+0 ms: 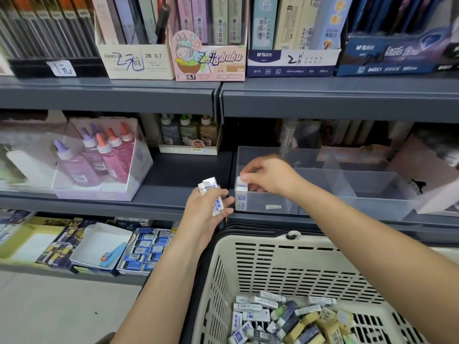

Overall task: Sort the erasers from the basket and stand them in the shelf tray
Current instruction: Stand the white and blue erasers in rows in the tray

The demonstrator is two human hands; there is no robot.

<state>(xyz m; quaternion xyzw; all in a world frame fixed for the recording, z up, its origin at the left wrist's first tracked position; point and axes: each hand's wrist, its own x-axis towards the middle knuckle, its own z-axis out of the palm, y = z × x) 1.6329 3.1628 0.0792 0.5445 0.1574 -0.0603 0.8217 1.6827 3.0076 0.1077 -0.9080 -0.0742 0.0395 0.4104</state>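
A clear plastic shelf tray with dividers sits on the middle shelf. At its near left corner stands a white-and-blue eraser, and my right hand pinches its top from above. Just left of the tray, my left hand holds a small stack of white-and-blue erasers. Below, a beige slotted basket holds several loose erasers, some white and blue, some yellowish.
Glue bottles in a clear box stand on the same shelf to the left. Small bottles in a carton are behind. Pencil lead boxes line the upper shelf. On the lower shelf lies a box of blue erasers.
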